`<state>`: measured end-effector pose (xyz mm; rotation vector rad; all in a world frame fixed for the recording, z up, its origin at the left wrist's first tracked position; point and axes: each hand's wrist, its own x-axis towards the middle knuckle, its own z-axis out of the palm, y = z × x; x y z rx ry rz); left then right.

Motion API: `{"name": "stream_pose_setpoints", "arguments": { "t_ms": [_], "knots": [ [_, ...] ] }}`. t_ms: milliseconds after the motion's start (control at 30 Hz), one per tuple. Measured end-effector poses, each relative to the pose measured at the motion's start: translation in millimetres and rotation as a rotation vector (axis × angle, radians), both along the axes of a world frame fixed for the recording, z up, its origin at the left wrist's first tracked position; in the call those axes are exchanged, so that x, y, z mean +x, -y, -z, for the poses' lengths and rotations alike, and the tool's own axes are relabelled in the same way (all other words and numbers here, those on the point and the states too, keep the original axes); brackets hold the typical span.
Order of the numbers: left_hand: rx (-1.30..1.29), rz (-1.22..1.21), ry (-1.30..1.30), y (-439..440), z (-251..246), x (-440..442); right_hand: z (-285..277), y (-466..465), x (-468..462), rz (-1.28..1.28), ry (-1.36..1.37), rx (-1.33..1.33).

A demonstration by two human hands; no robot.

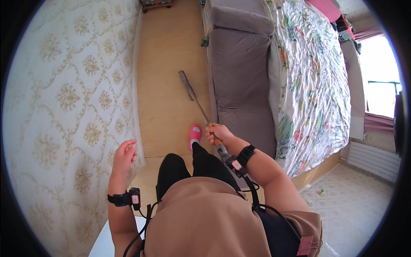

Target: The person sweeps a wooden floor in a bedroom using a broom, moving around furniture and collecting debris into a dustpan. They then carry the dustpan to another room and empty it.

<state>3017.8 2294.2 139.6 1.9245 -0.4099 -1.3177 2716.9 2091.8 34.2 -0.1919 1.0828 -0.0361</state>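
Observation:
My right hand is closed around the handle of a long-handled floor mop, which has a grey pole with orange bands. Its narrow, flat head lies at an angle over the wood-look floor ahead of me. My left hand is raised beside the patterned wall, fingers slightly curled, with nothing seen in it. A pink slipper is on my forward foot, just left of the handle.
Along the floor's right side runs a grey-brown sofa, with a bed under a floral cover beyond it. Patterned wallpaper bounds the left. A wheeled item stands at the far end; a white radiator is at right.

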Motion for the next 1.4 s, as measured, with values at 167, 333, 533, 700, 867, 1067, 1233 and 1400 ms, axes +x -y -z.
{"name": "stream_pose_setpoints", "arguments": {
  "t_ms": [167, 333, 533, 700, 867, 1067, 1233, 1400],
  "knots": [
    [-0.036, -0.126, -0.025, 47, -4, 35, 8, 65, 7, -0.262, -0.172, -0.291],
    [-0.032, -0.181, -0.035, 117, 2, 89, 37, 127, 49, -0.39, -0.314, -0.265],
    [-0.119, -0.177, -0.08, 269, 24, 190, -11, 251, 118, -0.442, -0.268, -0.204],
    [-0.286, -0.278, -0.31, 432, 3, 251, -71, 353, 182, -0.284, -0.215, -0.178],
    [-0.407, -0.359, -0.537, 587, -19, 283, -81, 458, 230, -0.078, -0.077, -0.272],
    [-0.339, -0.385, -0.525, 722, 16, 319, -34, 632, 296, -0.224, -0.196, -0.468],
    [-0.139, -0.729, -0.449, 804, 38, 352, 10, 850, 368, -0.45, -0.296, -0.749],
    [-0.036, -0.74, -0.41, 875, 37, 363, 59, 1065, 451, -0.826, -0.494, -1.086]
  ]
}}
